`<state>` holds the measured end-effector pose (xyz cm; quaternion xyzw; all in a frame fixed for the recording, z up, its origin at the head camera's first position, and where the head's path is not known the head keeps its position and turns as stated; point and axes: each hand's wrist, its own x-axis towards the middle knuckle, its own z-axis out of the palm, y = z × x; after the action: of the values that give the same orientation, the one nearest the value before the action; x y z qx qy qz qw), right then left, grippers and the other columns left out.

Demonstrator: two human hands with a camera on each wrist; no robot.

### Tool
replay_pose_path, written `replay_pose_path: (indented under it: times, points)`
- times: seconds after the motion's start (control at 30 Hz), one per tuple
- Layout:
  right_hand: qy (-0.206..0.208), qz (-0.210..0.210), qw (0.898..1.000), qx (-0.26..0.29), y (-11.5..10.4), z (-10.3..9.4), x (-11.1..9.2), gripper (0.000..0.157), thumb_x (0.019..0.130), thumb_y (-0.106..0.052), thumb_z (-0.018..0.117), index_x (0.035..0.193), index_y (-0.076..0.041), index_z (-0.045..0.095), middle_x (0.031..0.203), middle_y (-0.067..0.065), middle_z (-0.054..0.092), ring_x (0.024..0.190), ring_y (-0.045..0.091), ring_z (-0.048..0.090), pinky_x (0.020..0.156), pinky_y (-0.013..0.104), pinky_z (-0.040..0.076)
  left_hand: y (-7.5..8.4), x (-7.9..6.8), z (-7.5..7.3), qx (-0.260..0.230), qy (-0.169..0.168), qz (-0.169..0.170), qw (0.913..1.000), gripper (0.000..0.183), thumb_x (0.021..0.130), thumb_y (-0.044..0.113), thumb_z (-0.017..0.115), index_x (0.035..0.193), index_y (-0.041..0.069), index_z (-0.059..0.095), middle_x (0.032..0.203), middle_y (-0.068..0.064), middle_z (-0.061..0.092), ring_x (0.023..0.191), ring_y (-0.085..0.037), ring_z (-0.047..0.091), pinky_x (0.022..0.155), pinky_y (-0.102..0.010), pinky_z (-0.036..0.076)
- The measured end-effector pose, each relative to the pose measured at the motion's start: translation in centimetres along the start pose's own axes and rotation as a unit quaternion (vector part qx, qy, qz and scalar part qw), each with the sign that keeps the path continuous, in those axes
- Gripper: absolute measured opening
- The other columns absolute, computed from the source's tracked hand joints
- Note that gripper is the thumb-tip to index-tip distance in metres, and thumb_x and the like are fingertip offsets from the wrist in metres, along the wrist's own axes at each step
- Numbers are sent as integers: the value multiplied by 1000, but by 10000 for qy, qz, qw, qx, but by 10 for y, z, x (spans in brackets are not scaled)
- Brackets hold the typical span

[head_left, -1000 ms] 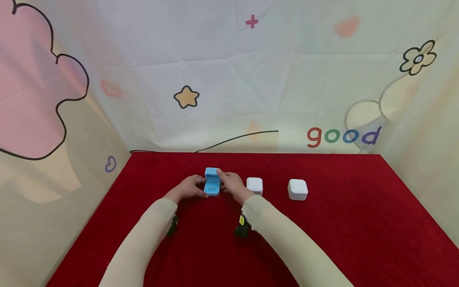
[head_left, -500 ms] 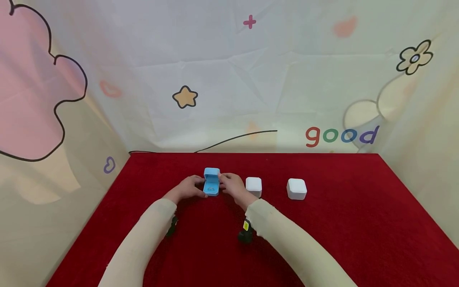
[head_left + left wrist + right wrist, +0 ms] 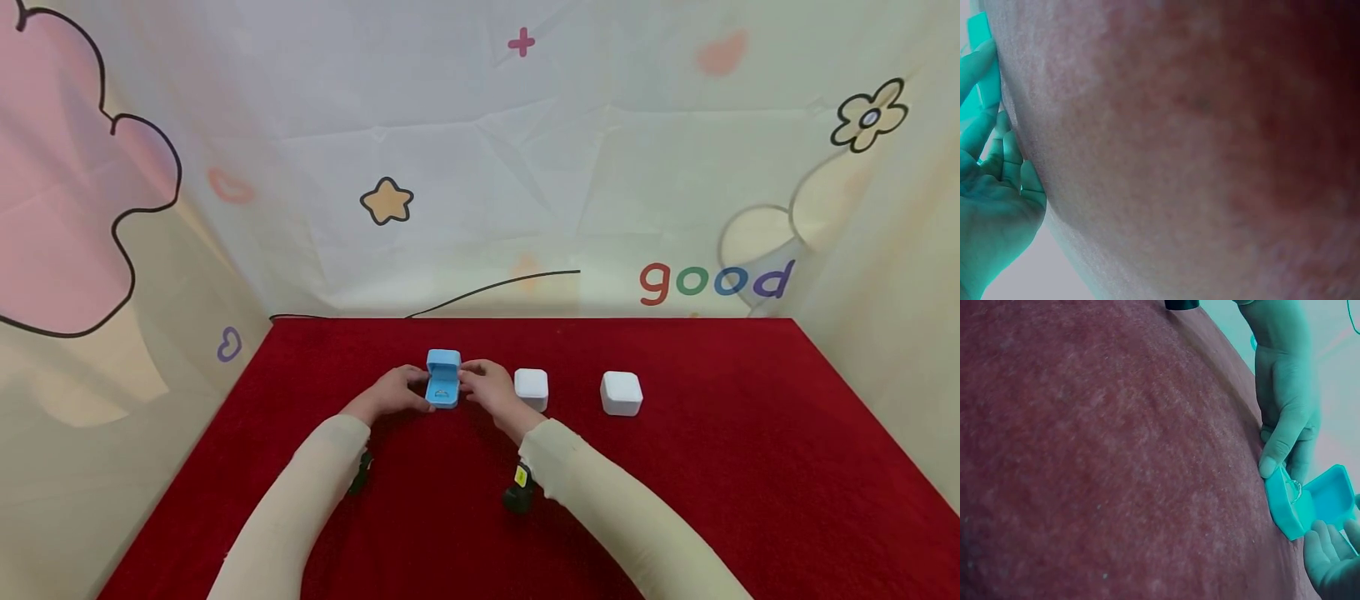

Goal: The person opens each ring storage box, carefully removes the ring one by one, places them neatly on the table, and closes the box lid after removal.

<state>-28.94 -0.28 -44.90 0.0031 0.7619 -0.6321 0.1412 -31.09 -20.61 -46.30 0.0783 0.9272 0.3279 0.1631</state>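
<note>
A small light-blue ring box [image 3: 443,377] stands with its lid up on the red cloth, left of centre in the head view. Inside sits a ring [image 3: 1297,489] with its band upright. My left hand [image 3: 393,392] holds the box's left side, thumb [image 3: 1270,461] at the front corner and fingers behind. Just right of the box is my right hand [image 3: 491,387], its loosely bent fingers close against that side and the thumb off the lid. The left wrist view shows part of the blue box [image 3: 984,81] at its left edge, partly covered by fingers.
Two white rounded boxes stand to the right: a nearer white box [image 3: 531,385] beside my right hand and a farther white box [image 3: 621,392]. Red cloth [image 3: 750,467] covers the table. A printed curtain [image 3: 480,183] hangs behind and along both sides.
My right thumb has come down off the lid's right edge, and the right wrist has shifted slightly right and nearer. The left hand and the ring box keep their places, lid still raised.
</note>
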Motion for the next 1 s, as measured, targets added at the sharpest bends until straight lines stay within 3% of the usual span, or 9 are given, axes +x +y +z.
replay_pose_path:
  times: [0.3, 0.6, 1.0]
  points:
    - [-88, -161, 9994, -300, 3, -3, -4, 34, 103, -16, 59, 134, -2, 62, 136, 19, 63, 119, 30, 65, 102, 41, 57, 0, -1, 0, -86, 20, 21, 10000, 65, 88, 18, 78, 145, -1, 55, 151, -23, 49, 137, -39, 47, 116, -54, 43]
    - [-272, -439, 9923, -1125, 2, -4, -4, 28, 100, -14, 64, 125, -2, 69, 130, 18, 67, 103, 24, 66, 90, 33, 58, 0, -1, -1, -2, -1, 81, 10000, 65, 88, 18, 78, 145, -3, 54, 151, -24, 49, 139, -40, 46, 117, -54, 43]
    - [-372, -874, 9802, -1739, 6, 3, 1, 27, 96, -12, 68, 120, 1, 73, 123, 19, 72, 111, 28, 65, 92, 37, 57, -2, 1, 0, -7, 9, 106, 9999, 64, 89, 18, 78, 145, -3, 54, 152, -25, 48, 140, -40, 46, 118, -54, 42]
